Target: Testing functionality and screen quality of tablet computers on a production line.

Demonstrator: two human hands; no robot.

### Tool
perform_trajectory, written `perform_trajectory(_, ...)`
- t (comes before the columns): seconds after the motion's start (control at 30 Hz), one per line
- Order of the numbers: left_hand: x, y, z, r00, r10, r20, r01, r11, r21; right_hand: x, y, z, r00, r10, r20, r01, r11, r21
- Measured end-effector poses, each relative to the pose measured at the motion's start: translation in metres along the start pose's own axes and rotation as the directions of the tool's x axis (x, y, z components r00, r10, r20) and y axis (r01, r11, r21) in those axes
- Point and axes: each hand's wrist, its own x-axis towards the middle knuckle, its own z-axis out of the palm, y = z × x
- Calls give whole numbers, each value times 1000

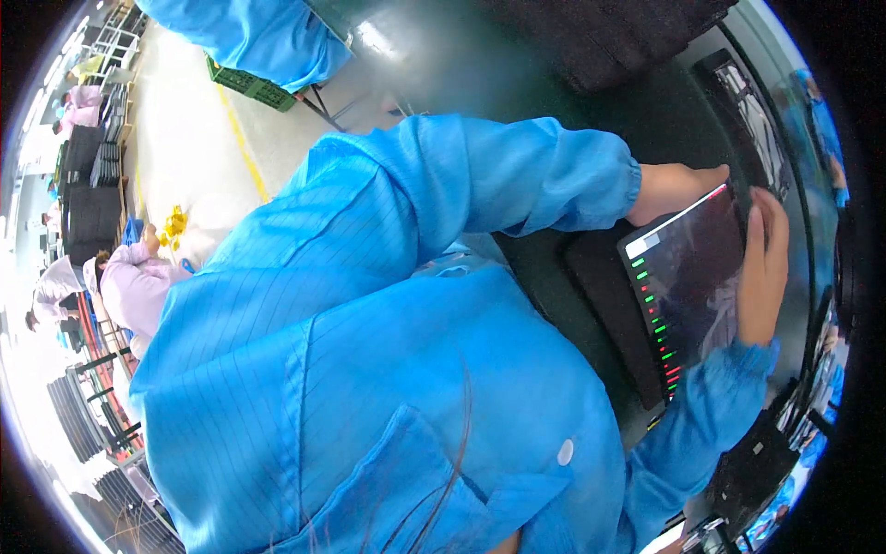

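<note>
A thin dark display panel (688,277) with a glossy face is held at a tilt over a black pad (600,286). Small green and red marks run along one edge, and a white patch shows in a corner. My left hand (678,189) comes from the upper side and is closed on the panel's top edge; part of its fingers is hidden behind the panel. My right hand (764,272) lies along the opposite edge, fingers fairly straight and thumb beside them, gripping the panel's side. Blue smock sleeves cover both arms.
Stacked black foam pieces (614,37) stand at the top. Beyond the panel is a black tray with pale strips (752,115). A green crate (249,85) sits on the floor near another person's blue sleeve (249,32). People in pink smocks (138,282) are at far left.
</note>
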Motion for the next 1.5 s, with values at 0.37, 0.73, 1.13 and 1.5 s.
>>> perform_trajectory(0.37, 11, -3, 1, 984, -43, 175, 85, 967, -240, -29, -49, 10, 996, -79, -51, 77, 996, -43)
perform_trajectory(0.73, -8, 2, -1, 948, 10, 319, -8, 1000, -9, -78, -81, -5, 940, -310, 140, 338, 894, -293)
perform_trajectory(1.13, 1, -2, 12, 982, 190, -7, -185, 965, 183, -162, -25, -54, 992, 122, -24, -125, 963, -239)
perform_trajectory(1.5, 6, -8, -7, 991, 126, 36, -131, 966, 221, -61, -5, -61, 901, 277, 334, -394, 201, 897)
